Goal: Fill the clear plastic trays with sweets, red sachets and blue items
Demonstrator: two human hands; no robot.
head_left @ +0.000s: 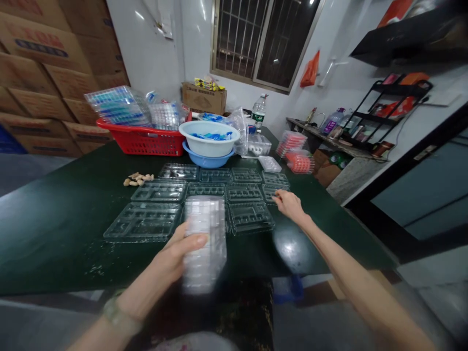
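My left hand (174,258) grips a stack of clear plastic trays (204,241), held upright just above the near edge of the dark green table (66,224); the stack is blurred by motion. My right hand (289,204) reaches out to the right end of the laid-out trays, its fingertips on the edge of a clear tray (273,193); the fingers look curled on it. Several clear compartment trays (157,222) lie flat in rows across the middle of the table.
A red basket (146,139) with packed plastic trays stands at the back, beside a white bowl (208,137) set in a blue one. Peanuts (138,179) lie at the left. Cardboard boxes (44,73) are stacked far left. Shelves stand at right.
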